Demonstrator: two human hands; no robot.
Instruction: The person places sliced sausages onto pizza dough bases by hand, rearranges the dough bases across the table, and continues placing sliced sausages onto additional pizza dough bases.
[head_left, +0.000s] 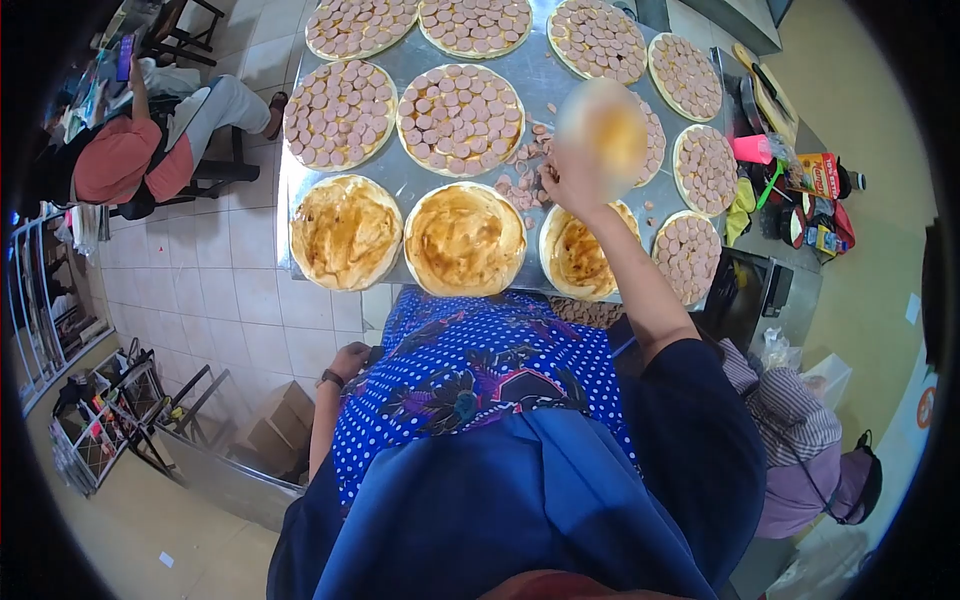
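My right hand [575,186] reaches over the metal table, its fingers curled near loose sausage slices [522,188]. A blurred round patch, pale with an orange-brown middle, covers part of the fingers, so I cannot make out what they hold. Just below the hand lies a sauced pizza base [578,262]. Two more sauced bases, one in the middle [465,240] and one at the left [345,235], line the near edge. My left hand [350,360] is low beside the blue dotted apron [480,360], fingers curled by a small dark thing I cannot identify.
Several pizza bases topped with sausage slices, such as one at the middle [460,120], cover the metal table [393,185]. A pink cup [752,149] and packets stand at the right. One person [120,160] sits at the left; another [800,440] is at the lower right.
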